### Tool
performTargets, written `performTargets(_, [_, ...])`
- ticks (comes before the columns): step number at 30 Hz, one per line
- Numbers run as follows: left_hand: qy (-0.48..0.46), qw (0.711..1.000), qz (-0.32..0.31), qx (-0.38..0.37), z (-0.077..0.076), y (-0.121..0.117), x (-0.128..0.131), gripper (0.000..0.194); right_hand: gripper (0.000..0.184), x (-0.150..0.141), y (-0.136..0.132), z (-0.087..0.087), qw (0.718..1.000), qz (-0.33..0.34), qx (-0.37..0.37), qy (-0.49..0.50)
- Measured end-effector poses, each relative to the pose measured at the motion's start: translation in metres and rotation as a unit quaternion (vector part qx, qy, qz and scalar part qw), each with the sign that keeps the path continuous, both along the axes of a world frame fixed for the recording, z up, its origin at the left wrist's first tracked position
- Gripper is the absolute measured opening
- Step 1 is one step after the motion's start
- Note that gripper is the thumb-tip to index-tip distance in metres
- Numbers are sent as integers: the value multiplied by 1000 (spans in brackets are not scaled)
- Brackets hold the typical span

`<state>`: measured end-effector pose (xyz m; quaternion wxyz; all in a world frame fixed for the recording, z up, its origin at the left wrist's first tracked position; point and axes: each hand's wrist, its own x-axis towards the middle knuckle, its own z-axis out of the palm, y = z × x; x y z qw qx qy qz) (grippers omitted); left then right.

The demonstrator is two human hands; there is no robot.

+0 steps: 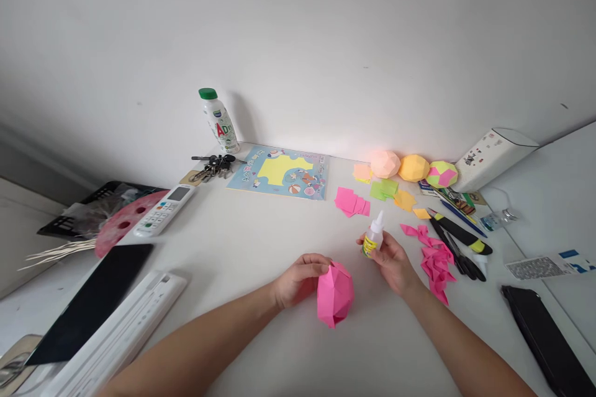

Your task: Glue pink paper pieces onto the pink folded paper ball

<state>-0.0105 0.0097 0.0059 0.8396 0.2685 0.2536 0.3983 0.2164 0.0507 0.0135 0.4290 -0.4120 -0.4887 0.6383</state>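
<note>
My left hand (305,279) grips a pink folded-paper ball (336,296) by its left upper side, with the thumb on top. The ball has many flat facets and an uneven lower edge. To its right, my right hand (391,260) is closed around a small glue bottle (373,237) with a yellow label and a white pointed nozzle, held upright with the nozzle up. Bottle and ball are apart. Beside my right hand lies a heap of folded pink paper pieces (436,263). Behind the bottle are pink paper squares (351,201).
Three finished paper balls (414,168) line the wall. Scissors (460,257) and a cutter (460,234) lie at right, near a black case (544,335). A blue picture pad (282,172), keys (214,166), a drink bottle (220,121), a remote (164,209) and a white keyboard (116,335) are leftward.
</note>
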Motion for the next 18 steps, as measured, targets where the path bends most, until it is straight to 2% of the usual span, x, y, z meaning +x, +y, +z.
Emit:
performTargets(2, [5, 1000, -10, 14, 0, 0, -1, 13, 41, 1, 1, -5, 996, -36, 45, -61])
performTargets(5, [10, 999, -21, 36, -1, 0, -1, 11, 46, 3, 5, -15, 976, -125, 100, -148])
performTargets(8, [14, 997, -50, 56, -1, 0, -2, 10, 49, 7, 12, -23, 959, -186, 118, -181])
performTargets(12, [16, 994, -74, 82, 4, -1, -1, 11, 48, 10, 15, -23, 939, -210, 125, -243])
performTargets(16, [9, 992, -81, 97, 9, -1, -1, 12, 57, 8, 12, -14, 900, -207, 124, -364])
performTargets(18, [13, 992, -81, 96, 8, -1, -1, 11, 59, 7, 5, -5, 874, -194, 155, -417])
